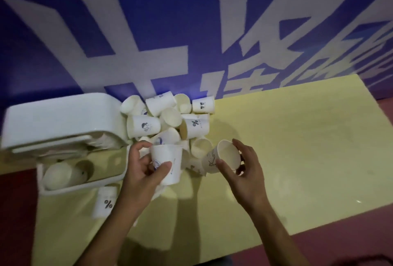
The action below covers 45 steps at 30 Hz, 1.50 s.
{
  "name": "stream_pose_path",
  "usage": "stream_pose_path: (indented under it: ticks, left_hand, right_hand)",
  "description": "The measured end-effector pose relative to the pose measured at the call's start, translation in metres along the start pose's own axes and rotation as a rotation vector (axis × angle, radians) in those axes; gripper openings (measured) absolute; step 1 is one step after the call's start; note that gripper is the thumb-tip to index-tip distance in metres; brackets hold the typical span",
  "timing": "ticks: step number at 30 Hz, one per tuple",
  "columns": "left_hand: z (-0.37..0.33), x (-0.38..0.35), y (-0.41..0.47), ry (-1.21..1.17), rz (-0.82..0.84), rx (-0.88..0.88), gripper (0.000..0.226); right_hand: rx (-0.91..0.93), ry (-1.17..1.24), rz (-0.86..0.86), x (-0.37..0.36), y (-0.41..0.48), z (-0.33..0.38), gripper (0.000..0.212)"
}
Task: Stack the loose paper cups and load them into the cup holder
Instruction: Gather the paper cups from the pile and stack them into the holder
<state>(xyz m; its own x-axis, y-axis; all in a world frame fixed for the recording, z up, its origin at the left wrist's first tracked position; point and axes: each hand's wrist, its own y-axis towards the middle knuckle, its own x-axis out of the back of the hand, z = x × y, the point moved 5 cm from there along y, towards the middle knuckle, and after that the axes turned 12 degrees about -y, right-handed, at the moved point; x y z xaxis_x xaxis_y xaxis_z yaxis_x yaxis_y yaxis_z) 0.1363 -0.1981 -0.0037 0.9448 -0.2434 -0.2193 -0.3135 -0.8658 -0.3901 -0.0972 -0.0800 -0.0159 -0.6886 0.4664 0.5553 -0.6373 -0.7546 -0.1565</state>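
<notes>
Now we look down on two bare hands over a pale yellow surface (297,148), each holding one paper cup. A white plastic cup holder (59,121) lies on its side, and a stack of cups (61,175) already lies in its open tray.

Just off the holder's open end, the left hand (144,168) curls thumb and fingers round a blue-printed cup (170,159), whose wider end points away from us. Farther from the holder, near that cup but apart from it, the right hand (246,170) grips a line-drawing cup (225,157) by rim and wall. This cup is tilted, with its open mouth facing up toward us and its base pointing back toward the holder.

We judge that nesting turns on this: the two long axes do not line up yet, so one cup must turn before it slides into the other. The left hand is nearer the holder.

A heap of loose paper cups (170,121) crowds against the holder beyond both hands, and a percent-sign cup (105,202) lies under the left forearm. Open room lies on the side away from the holder.
</notes>
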Motion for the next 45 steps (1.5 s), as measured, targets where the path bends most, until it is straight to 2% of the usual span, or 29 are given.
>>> stream_pose_path:
  ticks: [4, 9, 18, 25, 30, 37, 45]
  left_hand:
    - [-0.008, 0.086, -0.023, 0.083, -0.087, -0.071, 0.067]
    - [-0.014, 0.190, -0.047, 0.175, -0.167, -0.110, 0.091]
    - [-0.021, 0.314, -0.079, 0.212, -0.269, -0.224, 0.069]
    - [-0.014, 0.353, -0.088, 0.181, -0.314, -0.176, 0.070]
    - [-0.021, 0.362, -0.094, 0.114, -0.280, -0.215, 0.064]
    - [-0.025, 0.373, -0.103, 0.062, -0.291, -0.253, 0.053]
    - [-0.018, 0.370, -0.092, 0.071, -0.339, -0.228, 0.065]
  right_hand:
    - [0.092, -0.013, 0.073, -0.059, -0.023, 0.048, 0.073]
    - [0.220, -0.081, 0.182, -0.144, -0.056, 0.101, 0.071]
    - [0.391, -0.108, 0.301, -0.265, -0.098, 0.172, 0.066]
    - [0.525, -0.216, 0.339, -0.334, -0.102, 0.198, 0.073]
    - [0.540, -0.327, 0.343, -0.368, -0.096, 0.192, 0.080]
    - [0.508, -0.498, 0.392, -0.396, -0.090, 0.172, 0.082]
    - [0.417, -0.569, 0.432, -0.409, -0.091, 0.166, 0.087]
